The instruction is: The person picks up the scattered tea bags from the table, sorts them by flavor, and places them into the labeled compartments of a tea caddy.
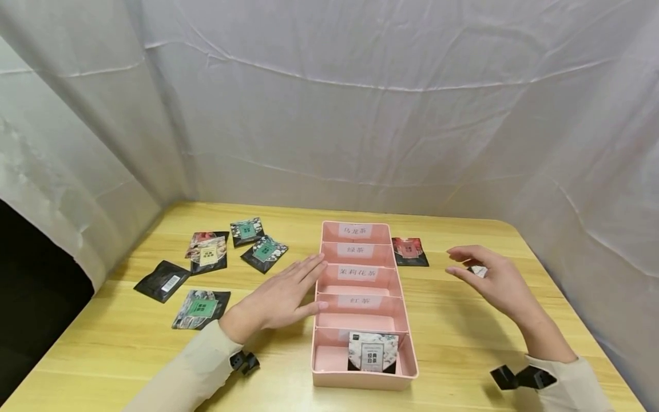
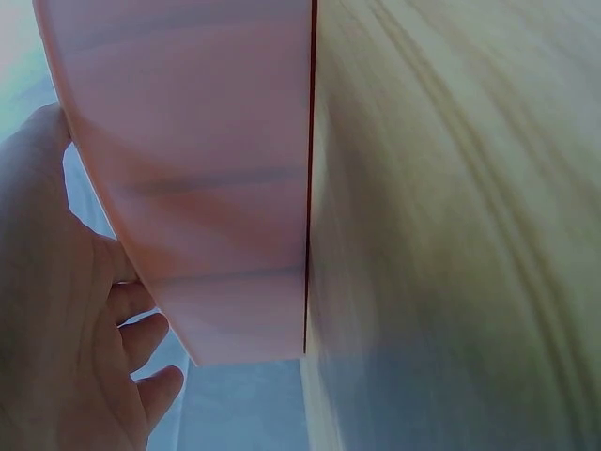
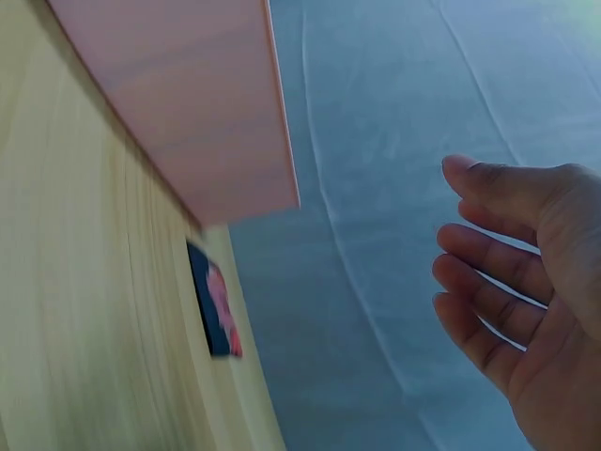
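Note:
A pink divided box (image 1: 362, 380) with labelled compartments stands lengthwise on the table. My left hand (image 1: 280, 297) rests along its left rim, fingers stretched out with the tips at the edge; the left wrist view shows the fingers (image 2: 141, 338) beside the box wall. A white-and-black tea sachet (image 1: 373, 350) leans in the nearest compartment. Over the right side of the table, my right hand (image 1: 494, 280) hovers with loosely curved fingers and nothing between them. A whitish sachet (image 1: 480, 270) shows partly behind that hand, mostly hidden. Beyond it, a red-and-black sachet (image 1: 410, 252) lies by the box's far right side.
Left of the box lie several sachets: two green-labelled ones (image 1: 247, 230), a yellow-labelled one (image 1: 208, 254) overlapping a red one, a face-down black one (image 1: 162, 281) and a green-labelled one (image 1: 201, 309) nearer me. A white curtain (image 1: 360, 143) hangs behind the table (image 1: 458, 355).

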Motion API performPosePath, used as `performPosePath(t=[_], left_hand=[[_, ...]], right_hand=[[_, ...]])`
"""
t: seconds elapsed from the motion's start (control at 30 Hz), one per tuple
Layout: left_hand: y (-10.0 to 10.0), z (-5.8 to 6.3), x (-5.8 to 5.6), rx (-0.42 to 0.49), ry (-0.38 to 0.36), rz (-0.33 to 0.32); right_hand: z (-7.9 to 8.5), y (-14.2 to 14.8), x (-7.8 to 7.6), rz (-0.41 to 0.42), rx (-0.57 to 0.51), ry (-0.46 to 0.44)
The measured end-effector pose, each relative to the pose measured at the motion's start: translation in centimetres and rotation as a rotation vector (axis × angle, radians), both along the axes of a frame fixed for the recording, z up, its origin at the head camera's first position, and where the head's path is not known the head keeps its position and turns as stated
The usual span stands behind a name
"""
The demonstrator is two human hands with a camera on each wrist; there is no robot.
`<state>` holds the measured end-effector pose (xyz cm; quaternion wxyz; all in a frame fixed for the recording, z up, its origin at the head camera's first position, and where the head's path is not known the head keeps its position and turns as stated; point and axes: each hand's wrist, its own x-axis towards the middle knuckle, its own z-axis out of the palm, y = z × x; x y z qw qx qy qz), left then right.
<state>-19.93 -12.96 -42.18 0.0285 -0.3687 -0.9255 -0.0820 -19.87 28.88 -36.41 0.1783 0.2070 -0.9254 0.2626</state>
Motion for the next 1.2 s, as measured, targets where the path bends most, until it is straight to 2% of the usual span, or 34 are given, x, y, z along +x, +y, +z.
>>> performPosePath(t=[0.23,0.5,0.7,1.03,1.2], left_hand=[[0.0,0.1,-0.1,-0.002,0.006,-0.004],[0.0,0.1,0.0,-0.008,0.005,-0.006],[0.0,0.0,-0.1,0.002,0.017,-0.009],[0.0,0.0,-0.1,-0.003,0.007,-0.003],[0.1,0.1,-0.1,0.001,0.0,0.0]], right_hand=[[-0.8,2.9,-1.4,-0.047,-0.02,-0.018],[-1.9,5.6,-2.2,-0.089,-0.05,-0.135],[-3.1,7.5,-3.2,-0.133,-0.064,-0.209],[-5.6,10.2,-4.2,-0.194,-0.049,-0.216],[-6.5,11.3,-4.5,-0.198,-0.04,-0.295]])
